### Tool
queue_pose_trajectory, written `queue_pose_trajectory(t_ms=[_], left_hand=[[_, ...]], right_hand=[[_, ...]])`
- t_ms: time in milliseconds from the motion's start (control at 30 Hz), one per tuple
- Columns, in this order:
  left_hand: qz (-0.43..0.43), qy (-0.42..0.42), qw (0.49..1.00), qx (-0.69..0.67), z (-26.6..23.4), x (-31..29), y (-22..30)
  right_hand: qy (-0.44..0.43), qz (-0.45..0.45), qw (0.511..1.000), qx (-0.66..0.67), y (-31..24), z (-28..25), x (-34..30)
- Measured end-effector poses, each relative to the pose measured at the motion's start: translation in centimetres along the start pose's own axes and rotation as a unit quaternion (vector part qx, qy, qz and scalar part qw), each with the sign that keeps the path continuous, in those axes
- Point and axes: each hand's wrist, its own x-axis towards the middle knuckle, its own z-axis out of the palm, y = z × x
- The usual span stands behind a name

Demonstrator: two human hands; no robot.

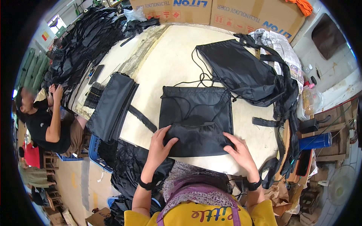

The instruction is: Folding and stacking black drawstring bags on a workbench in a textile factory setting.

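Note:
A black drawstring bag (196, 101) lies flat on the pale table before me, its cords spread over it. A creased fold (194, 137) crosses its lower half. My left hand (160, 147) rests on the bag's left edge, thumb and fingers apart. At the right edge, my right hand (239, 150) touches the cloth with its fingers extended and the thumb apart. Neither hand is visibly closed round the fabric. A second black drawstring bag (241, 71) lies beyond, to the right, its cords trailing toward the first.
Folded black fabric pieces (113, 105) are stacked at the left edge, above a blue crate (100, 154). Black strips (288, 90) hang along the right side, near a blue cylinder (316, 141). Cardboard boxes (173, 11) stand behind. A co-worker (49, 120) sits at the far left.

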Motion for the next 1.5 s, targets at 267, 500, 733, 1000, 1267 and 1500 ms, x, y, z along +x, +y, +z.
queue_pose_trajectory(t_ms=[267,500,733,1000,1267,1500], left_hand=[[-0.02,-0.039,0.997,0.063,2.3,2.2,-3.1],[-0.032,-0.015,0.981,0.19,2.6,2.9,-1.6],[0.105,0.072,0.977,0.17,5.9,3.3,-0.2],[0.104,0.069,0.965,0.231,5.7,3.9,2.2],[0.13,-0.014,0.946,0.298,8.6,-0.7,2.0],[0.206,-0.058,0.964,0.155,6.7,1.3,1.2]], right_hand=[[0.085,-0.102,0.991,-0.029,0.5,2.0,4.9],[0.166,-0.103,0.959,-0.205,1.2,4.0,7.0],[0.219,-0.105,0.937,-0.251,0.8,6.1,6.1],[0.224,-0.126,0.924,-0.284,0.3,6.2,6.4],[0.259,-0.06,0.963,-0.037,0.1,2.9,6.3],[0.158,0.038,0.945,0.285,1.4,-1.2,11.6]])
